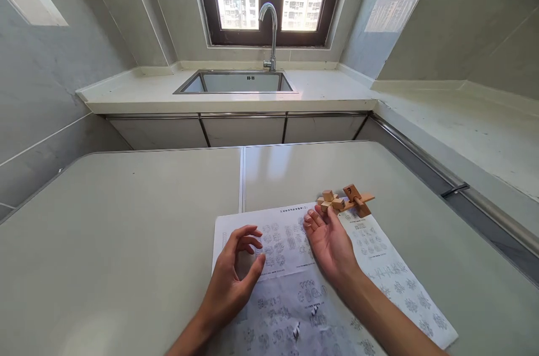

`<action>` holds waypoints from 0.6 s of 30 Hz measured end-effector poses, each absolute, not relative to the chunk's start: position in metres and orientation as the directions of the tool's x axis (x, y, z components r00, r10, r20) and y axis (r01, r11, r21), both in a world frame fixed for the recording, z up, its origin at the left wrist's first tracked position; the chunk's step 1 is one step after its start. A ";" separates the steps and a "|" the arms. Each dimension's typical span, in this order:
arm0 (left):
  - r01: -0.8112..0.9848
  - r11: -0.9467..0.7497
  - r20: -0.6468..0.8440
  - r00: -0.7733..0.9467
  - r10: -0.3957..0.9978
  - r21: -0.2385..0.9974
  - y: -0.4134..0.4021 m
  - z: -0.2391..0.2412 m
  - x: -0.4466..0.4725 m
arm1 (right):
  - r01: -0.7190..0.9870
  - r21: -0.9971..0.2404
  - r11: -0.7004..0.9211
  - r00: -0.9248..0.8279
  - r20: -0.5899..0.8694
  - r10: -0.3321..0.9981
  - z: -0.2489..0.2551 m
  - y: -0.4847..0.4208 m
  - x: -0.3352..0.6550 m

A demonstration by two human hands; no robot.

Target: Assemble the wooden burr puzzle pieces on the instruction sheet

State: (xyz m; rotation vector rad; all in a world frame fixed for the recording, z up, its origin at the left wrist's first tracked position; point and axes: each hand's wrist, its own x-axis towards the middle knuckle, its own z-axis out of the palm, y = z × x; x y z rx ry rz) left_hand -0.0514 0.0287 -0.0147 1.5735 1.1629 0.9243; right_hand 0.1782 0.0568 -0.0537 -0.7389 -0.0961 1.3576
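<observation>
A printed instruction sheet [295, 274] with rows of small diagrams lies on the table, creased and with small torn spots near its lower middle. Above its left half is my left hand [238, 266], fingers curved and thumb apart, holding nothing. My right hand [330, 241] is turned palm up over the sheet's right side, its fingers loosely stretched. Just beyond its fingertips sits a small wooden interlocking puzzle [329, 200]; whether they touch it I cannot tell. Right beside that is a second wooden puzzle of crossed flat slats [357, 200], with a dark mark on one slat.
The pale table [126, 232] has a seam running away from me. Behind it stands a white counter [337, 83] with a sink [236, 82] and a chrome tap [273, 36] under a window. Another counter [471, 120] with a metal rail runs along the right.
</observation>
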 end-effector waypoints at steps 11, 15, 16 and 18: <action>0.293 0.041 -0.120 0.258 0.959 0.955 0.027 -0.010 -0.049 | -0.356 -0.932 -0.068 0.056 -0.094 0.994 -0.034 0.031 0.153; 0.343 -0.012 -0.086 0.268 0.960 0.939 0.027 -0.011 -0.049 | -0.130 -0.991 -0.027 -0.042 -0.022 0.999 -0.037 0.024 0.150; 0.348 -0.027 -0.075 0.276 0.958 0.937 0.027 -0.011 -0.050 | -0.089 -0.996 -0.005 -0.046 -0.001 0.999 -0.038 0.023 0.149; 0.347 -0.053 -0.057 0.300 0.952 0.937 0.027 -0.012 -0.051 | -0.020 -0.999 0.041 -0.053 0.042 0.998 -0.043 0.023 0.148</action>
